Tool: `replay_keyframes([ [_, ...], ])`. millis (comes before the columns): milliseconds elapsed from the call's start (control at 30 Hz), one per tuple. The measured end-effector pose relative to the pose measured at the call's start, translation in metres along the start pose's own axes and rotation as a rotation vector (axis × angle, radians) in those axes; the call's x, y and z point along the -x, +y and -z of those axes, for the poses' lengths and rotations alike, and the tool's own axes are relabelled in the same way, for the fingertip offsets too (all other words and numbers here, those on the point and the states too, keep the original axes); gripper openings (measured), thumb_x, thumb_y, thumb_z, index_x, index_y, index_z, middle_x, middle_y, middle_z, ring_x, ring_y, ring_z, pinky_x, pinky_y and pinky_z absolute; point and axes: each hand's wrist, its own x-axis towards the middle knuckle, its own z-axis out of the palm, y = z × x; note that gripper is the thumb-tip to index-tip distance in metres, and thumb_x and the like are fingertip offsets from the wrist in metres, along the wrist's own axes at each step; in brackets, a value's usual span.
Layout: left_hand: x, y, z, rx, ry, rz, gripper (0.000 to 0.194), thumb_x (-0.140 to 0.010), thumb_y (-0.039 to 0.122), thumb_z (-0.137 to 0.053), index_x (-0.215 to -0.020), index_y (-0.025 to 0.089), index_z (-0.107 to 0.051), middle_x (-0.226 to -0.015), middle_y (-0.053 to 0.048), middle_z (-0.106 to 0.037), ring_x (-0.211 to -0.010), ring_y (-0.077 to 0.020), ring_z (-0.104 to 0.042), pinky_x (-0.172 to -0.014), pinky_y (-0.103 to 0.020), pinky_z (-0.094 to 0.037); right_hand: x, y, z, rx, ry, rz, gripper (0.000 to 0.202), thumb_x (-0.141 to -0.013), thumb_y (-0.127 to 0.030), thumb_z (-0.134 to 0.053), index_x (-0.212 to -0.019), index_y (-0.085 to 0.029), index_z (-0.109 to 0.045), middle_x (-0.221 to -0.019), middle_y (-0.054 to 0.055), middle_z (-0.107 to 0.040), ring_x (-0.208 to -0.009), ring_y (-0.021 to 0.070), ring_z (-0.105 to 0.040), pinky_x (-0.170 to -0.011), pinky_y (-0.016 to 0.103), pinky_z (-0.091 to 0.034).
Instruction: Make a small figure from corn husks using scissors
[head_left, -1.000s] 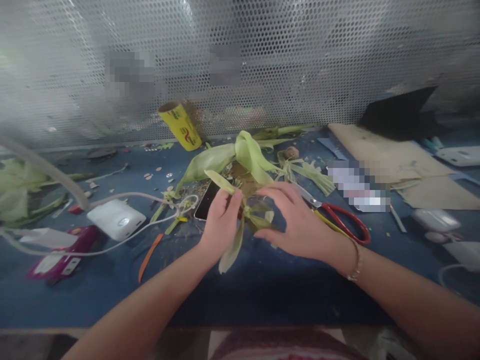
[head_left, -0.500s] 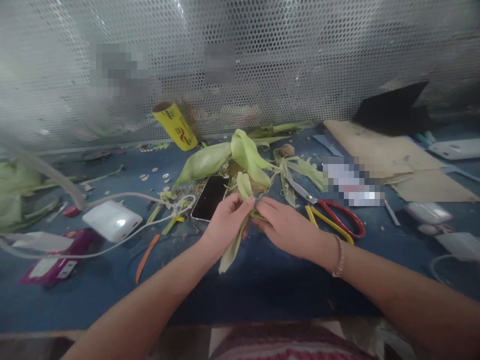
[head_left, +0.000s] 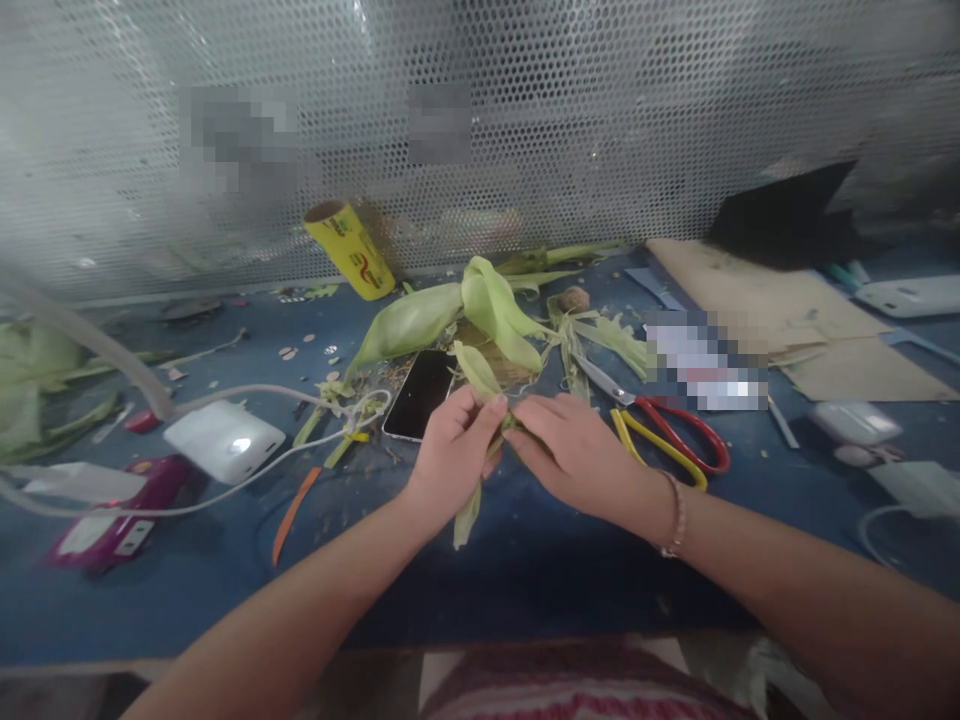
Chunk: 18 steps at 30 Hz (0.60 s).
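A folded strip of pale green husk (head_left: 478, 371) is pinched in my left hand (head_left: 454, 440), its upper end sticking up and its tail hanging below the fingers. My right hand (head_left: 568, 449) meets it at the fingertips, closed on the same husk where the piece is bunched. Just beyond the hands lie large green husk leaves (head_left: 409, 322). A black-screened phone (head_left: 420, 397) is left of my left hand. Scissors with red and yellow handles (head_left: 684, 434) lie by my right hand, blades pointing away.
A yellow tube (head_left: 350, 252) leans by the perforated metal screen at the back. On the left are a white power bank (head_left: 223, 441), cables and a purple packet (head_left: 124, 515). Brown cardboard (head_left: 772, 300) and a white case (head_left: 856, 424) lie on the right.
The husk strip has turned in my fingers: its upper end has swung left and its lower tail has shifted slightly right. Both hands keep nearly the same place.
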Motion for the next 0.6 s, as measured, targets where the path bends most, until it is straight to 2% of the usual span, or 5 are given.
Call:
replay_keyframes([
  [167,0.0,0.002,0.0,0.043,-0.05,-0.005,0.028,-0.079,0.038,-0.054,-0.066,0.018,-0.042,-0.042,0.011,-0.035,-0.029,-0.0017,-0.031,-0.031,-0.014,-0.025,0.0,0.004,0.001,-0.15,-0.053,-0.019,0.024,-0.093,-0.023,-0.031,-0.073,-0.018,-0.043,-0.069,0.001,-0.051,-0.064,0.0128,-0.045,-0.062,0.026,-0.033],
  [367,-0.004,0.003,0.005,0.088,-0.16,0.058,0.028,-0.078,0.039,-0.057,-0.067,0.017,-0.044,-0.042,0.01,-0.037,-0.03,-0.0017,-0.029,-0.034,-0.015,-0.025,-0.001,0.01,0.0,-0.371,-0.04,-0.01,0.023,-0.093,-0.022,-0.032,-0.071,-0.019,-0.038,-0.067,-0.001,-0.047,-0.061,0.0108,-0.043,-0.06,0.023,-0.035],
  [500,-0.005,0.003,0.008,0.003,-0.112,0.012,0.029,-0.072,0.039,-0.063,-0.064,0.015,-0.049,-0.047,0.006,-0.045,-0.039,-0.0037,-0.039,-0.041,-0.017,-0.03,-0.001,0.014,-0.001,-0.299,-0.032,-0.044,0.018,-0.092,-0.023,-0.035,-0.077,-0.019,-0.042,-0.07,0.0,-0.05,-0.063,0.0123,-0.045,-0.06,0.024,-0.035],
  [600,-0.007,0.003,0.009,-0.069,-0.11,0.011,0.028,-0.069,0.036,-0.066,-0.06,0.014,-0.05,-0.047,0.005,-0.048,-0.042,-0.0052,-0.043,-0.043,-0.018,-0.033,-0.001,0.018,-0.002,-0.161,-0.049,0.013,0.019,-0.093,-0.026,-0.035,-0.079,-0.017,-0.045,-0.072,0.002,-0.054,-0.065,0.0143,-0.048,-0.061,0.027,-0.034],
])
